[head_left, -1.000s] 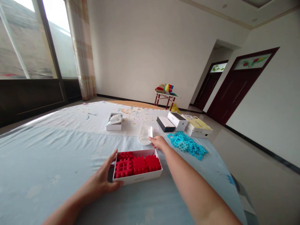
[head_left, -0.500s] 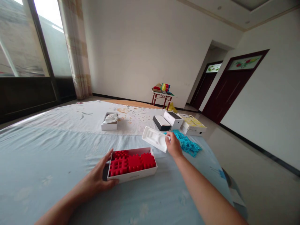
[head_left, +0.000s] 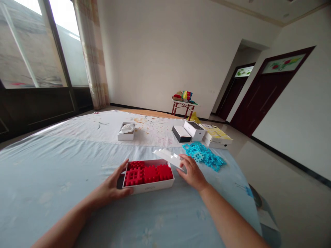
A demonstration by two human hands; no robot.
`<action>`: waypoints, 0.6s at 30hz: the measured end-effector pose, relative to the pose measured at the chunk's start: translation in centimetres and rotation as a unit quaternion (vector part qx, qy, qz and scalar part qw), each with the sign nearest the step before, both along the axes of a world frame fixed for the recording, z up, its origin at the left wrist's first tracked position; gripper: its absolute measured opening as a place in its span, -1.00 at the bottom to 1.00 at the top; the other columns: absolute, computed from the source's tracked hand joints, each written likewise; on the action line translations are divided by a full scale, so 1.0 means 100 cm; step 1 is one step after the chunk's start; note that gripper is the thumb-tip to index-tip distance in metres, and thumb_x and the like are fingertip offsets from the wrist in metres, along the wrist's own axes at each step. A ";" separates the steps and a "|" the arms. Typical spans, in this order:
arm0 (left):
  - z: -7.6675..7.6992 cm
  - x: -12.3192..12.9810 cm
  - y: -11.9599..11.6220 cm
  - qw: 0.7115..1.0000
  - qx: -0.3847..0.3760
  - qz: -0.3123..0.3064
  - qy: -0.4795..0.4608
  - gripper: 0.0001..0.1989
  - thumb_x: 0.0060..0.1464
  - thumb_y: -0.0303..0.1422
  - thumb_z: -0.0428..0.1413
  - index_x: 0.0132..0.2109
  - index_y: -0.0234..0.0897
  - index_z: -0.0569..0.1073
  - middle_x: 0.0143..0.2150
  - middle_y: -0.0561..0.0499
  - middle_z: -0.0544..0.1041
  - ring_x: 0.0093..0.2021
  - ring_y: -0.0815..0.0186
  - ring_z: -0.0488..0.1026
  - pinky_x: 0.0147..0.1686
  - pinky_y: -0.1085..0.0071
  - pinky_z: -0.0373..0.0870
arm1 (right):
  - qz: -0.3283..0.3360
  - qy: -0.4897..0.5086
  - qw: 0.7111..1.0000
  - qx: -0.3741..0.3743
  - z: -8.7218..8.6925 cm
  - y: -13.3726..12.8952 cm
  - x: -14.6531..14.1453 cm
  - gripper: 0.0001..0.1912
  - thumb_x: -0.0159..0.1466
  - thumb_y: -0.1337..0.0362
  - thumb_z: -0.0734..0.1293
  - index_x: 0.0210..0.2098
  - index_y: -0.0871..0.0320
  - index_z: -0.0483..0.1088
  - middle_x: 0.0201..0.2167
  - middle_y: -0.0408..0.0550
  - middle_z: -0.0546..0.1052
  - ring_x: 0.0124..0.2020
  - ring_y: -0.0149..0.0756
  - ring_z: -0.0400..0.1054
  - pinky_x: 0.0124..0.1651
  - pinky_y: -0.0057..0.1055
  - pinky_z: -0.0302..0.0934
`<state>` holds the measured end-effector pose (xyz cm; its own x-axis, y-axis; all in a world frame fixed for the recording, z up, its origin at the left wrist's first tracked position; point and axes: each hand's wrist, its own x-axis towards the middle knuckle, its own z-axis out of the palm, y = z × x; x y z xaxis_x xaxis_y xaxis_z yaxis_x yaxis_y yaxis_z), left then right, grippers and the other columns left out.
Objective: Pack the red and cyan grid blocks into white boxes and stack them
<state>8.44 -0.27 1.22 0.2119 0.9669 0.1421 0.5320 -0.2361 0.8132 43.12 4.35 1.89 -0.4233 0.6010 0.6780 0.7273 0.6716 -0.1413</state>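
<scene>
A long white box [head_left: 155, 187] stands on the cloth-covered table, filled with red lattice blocks [head_left: 150, 174]. My left hand [head_left: 112, 186] grips the left end of this box, thumb along the near side and fingers at the far corner. A dark strip shows between that palm and the box. In my right hand [head_left: 190, 171] is a thin white plastic tray [head_left: 168, 156], pinched at its right end. The tray is tilted above the box's far right corner, seen nearly edge-on. Blue lattice pieces [head_left: 204, 155] lie in a heap just beyond my right hand.
A small open white box [head_left: 126, 135] with white packing is at the far left. At the back right stand a black-and-white box [head_left: 181, 133], a white box [head_left: 194, 131] and a yellow-topped box [head_left: 216, 135]. The table's edge [head_left: 248, 182] curves at right.
The white tray has come lower and closer to the box, turning from face-up view to nearly edge-on. My left hand still grips the box. The whole view has shifted slightly.
</scene>
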 end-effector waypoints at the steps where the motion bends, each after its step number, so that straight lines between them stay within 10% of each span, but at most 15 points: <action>1: 0.003 0.001 -0.001 1.000 -0.006 0.004 -0.009 -0.07 -0.19 -0.13 0.21 0.27 -0.19 -0.06 0.20 -0.20 0.22 0.17 0.03 0.18 0.12 0.13 0.15 | -0.001 0.006 1.000 0.002 -0.001 0.001 0.001 -0.91 0.12 0.39 0.26 -0.38 0.11 0.24 -0.05 0.08 0.36 0.00 -0.15 0.23 0.01 -0.12 0.17; 18: 0.018 0.010 -0.010 0.997 0.071 -0.006 0.015 -0.44 -0.04 -0.15 0.11 0.14 0.04 0.21 0.23 -0.01 0.12 0.17 0.13 0.18 0.04 0.27 0.31 | -0.093 0.096 0.990 0.046 -0.007 0.013 0.020 -0.85 0.11 0.45 0.21 -0.32 0.11 0.24 -0.21 0.04 0.35 -0.11 -0.16 0.25 -0.06 -0.16 0.22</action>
<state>9.45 -1.22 3.03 0.2301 0.9347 0.2711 0.5524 -0.3548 0.7543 45.15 5.63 1.24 -0.1704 0.5878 0.7908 0.8050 0.5459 -0.2323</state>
